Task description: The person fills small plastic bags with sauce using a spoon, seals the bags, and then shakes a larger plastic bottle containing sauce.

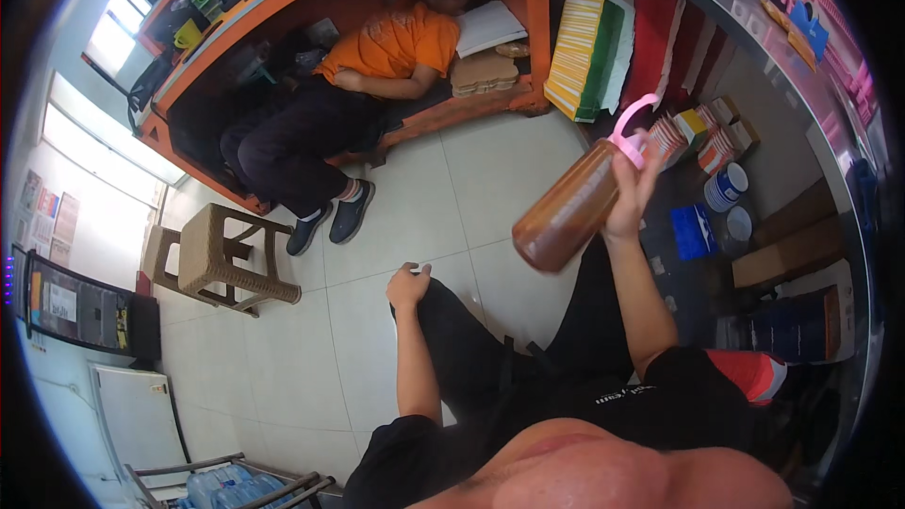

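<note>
My right hand (631, 191) grips a large bottle (565, 208) near its pink cap and carrying loop. The bottle holds brown liquid and is tilted, its base towards the lower left, above my leg. My left hand (409, 284) rests on my knee in black trousers, its fingers slightly bent, with nothing seen in it; its palm side is hidden. Pale floor tiles lie beyond my knees.
A person in an orange shirt (396, 46) lies on the lower shelf of an orange counter (534, 21). Woven plastic stools (205, 254) stand at the left. Folded cartons (580, 56), paper cups (726, 184) and boxes (785, 247) sit at the right. Water bottles (219, 484) are at the lower left.
</note>
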Motion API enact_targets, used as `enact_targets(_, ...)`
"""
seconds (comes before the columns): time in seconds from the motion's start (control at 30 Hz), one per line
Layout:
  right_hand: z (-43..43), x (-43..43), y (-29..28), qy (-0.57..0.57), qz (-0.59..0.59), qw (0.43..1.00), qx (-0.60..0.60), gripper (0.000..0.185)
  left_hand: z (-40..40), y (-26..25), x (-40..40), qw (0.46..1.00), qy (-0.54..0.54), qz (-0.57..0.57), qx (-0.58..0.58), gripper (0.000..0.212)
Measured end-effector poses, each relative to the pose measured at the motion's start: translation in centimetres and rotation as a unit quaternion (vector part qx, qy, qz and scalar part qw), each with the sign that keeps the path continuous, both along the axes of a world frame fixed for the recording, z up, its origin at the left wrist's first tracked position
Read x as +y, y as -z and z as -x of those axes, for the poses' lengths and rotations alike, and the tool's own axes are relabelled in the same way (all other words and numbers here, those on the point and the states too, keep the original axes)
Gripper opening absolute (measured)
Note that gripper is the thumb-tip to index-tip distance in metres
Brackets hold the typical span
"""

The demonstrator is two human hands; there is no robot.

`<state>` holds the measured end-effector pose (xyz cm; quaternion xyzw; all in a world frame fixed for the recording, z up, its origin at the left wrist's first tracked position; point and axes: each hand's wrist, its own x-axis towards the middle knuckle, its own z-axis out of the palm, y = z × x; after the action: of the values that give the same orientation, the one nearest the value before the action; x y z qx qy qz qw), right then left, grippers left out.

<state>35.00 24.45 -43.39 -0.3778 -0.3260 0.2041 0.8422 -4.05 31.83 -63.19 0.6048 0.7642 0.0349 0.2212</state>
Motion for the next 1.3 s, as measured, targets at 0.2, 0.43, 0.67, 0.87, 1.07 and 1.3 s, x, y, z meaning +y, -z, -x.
enact_targets(0.2,-3.0,1.8,0.8,0.042,-0.022,0.999,-0.017,0.031,-0.2,0.2,0.4,1.0,0.002,0.0,-0.004,0.057)
enact_targets(0.43,-1.1,1.3,-0.4,0.198,-0.012,0.959,-0.205,0.053,0.7,0.6,0.3,1.0,-0.009,0.01,0.004,0.057)
enact_targets(0.67,-6.9,2.6,3.6,-0.189,-0.048,0.958,0.211,0.058,-0.1,0.1,0.4,1.0,0.019,0.002,-0.008,0.057)
enact_targets(0.87,0.3,2.0,-1.3,0.254,-0.022,0.912,-0.32,0.042,1.7,1.0,-0.4,1.0,0.02,0.002,0.001,0.057)
enact_targets(1.07,-6.8,3.9,2.6,-0.278,-0.037,0.908,0.311,0.032,0.8,1.6,0.5,0.999,0.041,-0.035,-0.007,0.056)
enact_targets(1.3,-5.8,6.0,3.5,-0.301,0.039,0.903,0.304,0.041,0.4,1.6,0.0,1.0,0.022,-0.004,0.01,0.055)
